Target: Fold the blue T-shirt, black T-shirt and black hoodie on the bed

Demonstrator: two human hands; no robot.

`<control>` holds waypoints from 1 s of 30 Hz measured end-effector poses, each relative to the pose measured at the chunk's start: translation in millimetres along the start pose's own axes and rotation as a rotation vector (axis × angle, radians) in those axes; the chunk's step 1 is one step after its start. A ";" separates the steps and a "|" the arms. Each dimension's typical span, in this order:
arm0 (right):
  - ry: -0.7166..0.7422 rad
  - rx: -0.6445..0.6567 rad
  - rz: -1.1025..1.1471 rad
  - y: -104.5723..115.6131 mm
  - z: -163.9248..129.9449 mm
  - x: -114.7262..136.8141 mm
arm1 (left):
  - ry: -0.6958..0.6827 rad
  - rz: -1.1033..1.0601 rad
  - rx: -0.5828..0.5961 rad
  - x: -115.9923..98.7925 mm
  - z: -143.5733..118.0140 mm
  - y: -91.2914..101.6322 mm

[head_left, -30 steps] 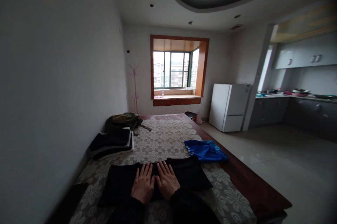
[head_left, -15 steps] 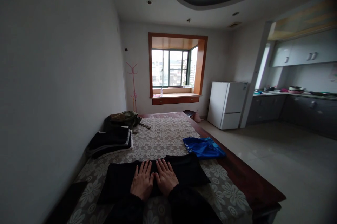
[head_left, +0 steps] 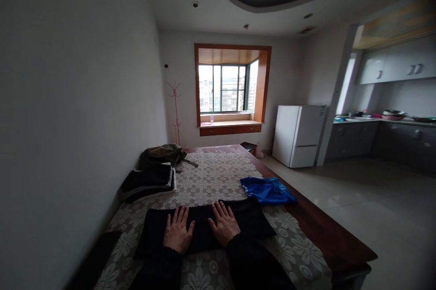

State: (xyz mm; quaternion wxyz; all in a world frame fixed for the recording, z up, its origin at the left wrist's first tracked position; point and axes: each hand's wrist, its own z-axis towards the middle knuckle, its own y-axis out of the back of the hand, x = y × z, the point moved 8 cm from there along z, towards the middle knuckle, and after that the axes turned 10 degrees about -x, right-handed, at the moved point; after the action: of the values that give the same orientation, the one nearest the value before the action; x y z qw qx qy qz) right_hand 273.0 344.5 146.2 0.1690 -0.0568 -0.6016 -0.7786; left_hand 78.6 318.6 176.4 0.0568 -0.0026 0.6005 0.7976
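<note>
A black garment [head_left: 201,222], folded into a long strip, lies across the flowered cloth [head_left: 218,172] on the table. My left hand [head_left: 178,231] rests flat on its left half, palm down with the fingers spread. On the right half, my right hand [head_left: 224,225] presses flat in the same way, thumb pointing inward. A strip of black fabric shows between the two hands. Just beyond my right hand, towards the table's right edge, lies a folded blue garment [head_left: 267,191].
A stack of folded dark and white clothes [head_left: 150,182] sits at the left by the wall, with an olive backpack [head_left: 161,156] behind it. The table's dark red wooden edge [head_left: 327,228] runs along the right. Farther off stand a white fridge [head_left: 299,135] and a pink coat stand [head_left: 176,110].
My hands have slid apart over the black garment, the left one leftward and the right one rightward. The whole view has shifted slightly.
</note>
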 end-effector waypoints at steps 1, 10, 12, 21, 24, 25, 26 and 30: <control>-0.024 -0.008 -0.021 2.6 0.4 -7.4 | 0.016 0.006 0.002 8.1 -0.3 0.6; -0.146 -0.037 -0.168 29.8 -2.9 -82.8 | 0.087 0.022 -0.034 70.4 -1.2 9.3; -0.151 -0.034 -0.199 33.9 -4.5 -95.6 | 0.102 0.028 -0.040 81.1 -1.9 9.7; -0.117 -0.039 -0.242 31.9 -2.0 -115.3 | 0.209 -0.034 -0.046 116.3 -10.3 14.1; -0.132 -0.040 -0.262 33.2 -1.9 -124.6 | 0.214 -0.050 -0.044 117.7 -10.7 15.7; -0.142 -0.040 -0.269 34.2 -2.2 -129.0 | 0.217 -0.058 -0.040 118.5 -10.7 15.7; -0.152 -0.040 -0.275 35.1 -2.6 -133.5 | 0.220 -0.067 -0.038 119.6 -10.5 15.5; -0.165 -0.031 -0.279 35.6 -3.9 -145.4 | 0.232 -0.104 -0.035 123.7 -10.1 14.1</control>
State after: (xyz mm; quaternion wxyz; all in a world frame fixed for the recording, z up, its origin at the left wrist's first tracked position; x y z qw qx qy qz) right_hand 421.4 361.2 135.5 0.0081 -0.0392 -0.6033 -0.7965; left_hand -46.3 315.9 178.1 0.0283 -0.1270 0.5881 0.7983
